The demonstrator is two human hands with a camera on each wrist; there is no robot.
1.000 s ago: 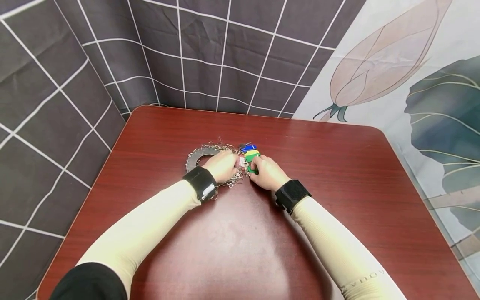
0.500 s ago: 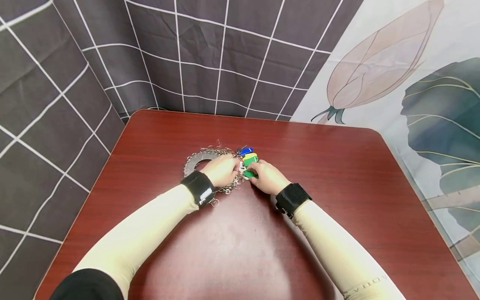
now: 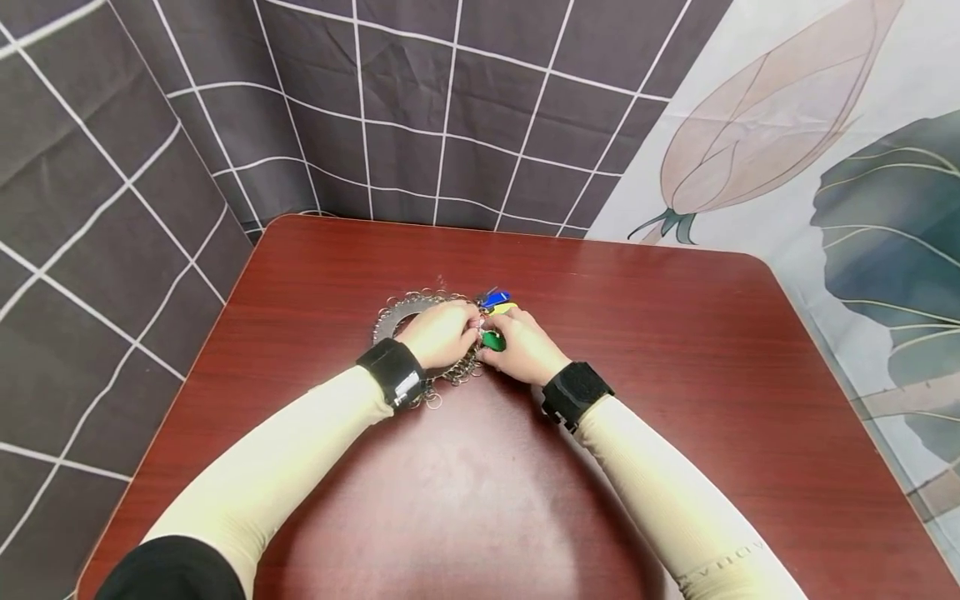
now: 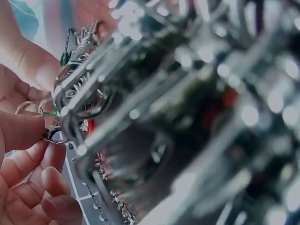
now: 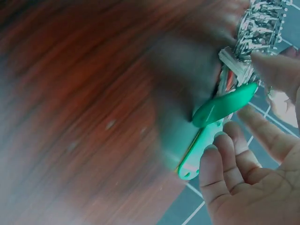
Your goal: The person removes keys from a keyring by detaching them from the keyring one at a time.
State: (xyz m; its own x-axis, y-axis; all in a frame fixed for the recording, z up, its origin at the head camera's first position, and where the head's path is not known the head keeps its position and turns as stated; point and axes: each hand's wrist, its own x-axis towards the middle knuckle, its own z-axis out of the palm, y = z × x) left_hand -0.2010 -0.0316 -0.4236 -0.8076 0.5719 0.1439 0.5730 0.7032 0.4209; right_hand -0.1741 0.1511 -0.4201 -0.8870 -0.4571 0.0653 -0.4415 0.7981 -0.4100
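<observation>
On the desk (image 3: 675, 350), the left hand (image 3: 442, 333) grips the key ring (image 3: 397, 312) while the right hand's (image 3: 525, 348) fingers (image 5: 220, 161) pinch a green tag (image 3: 492, 339).

A metal key-ring disc (image 3: 397, 315) with coloured tags (image 3: 492, 339) lies flat.

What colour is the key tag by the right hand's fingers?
Green: the key tag shows best in the right wrist view.

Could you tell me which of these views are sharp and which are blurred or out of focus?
Head view: sharp and evenly lit, with a pale sheen on the dark red wooden table. Left wrist view: the silver metal disc of key rings fills the frame, too close, and is badly out of focus. Right wrist view: the table is smeared, while the green plastic key tag is fairly clear.
</observation>
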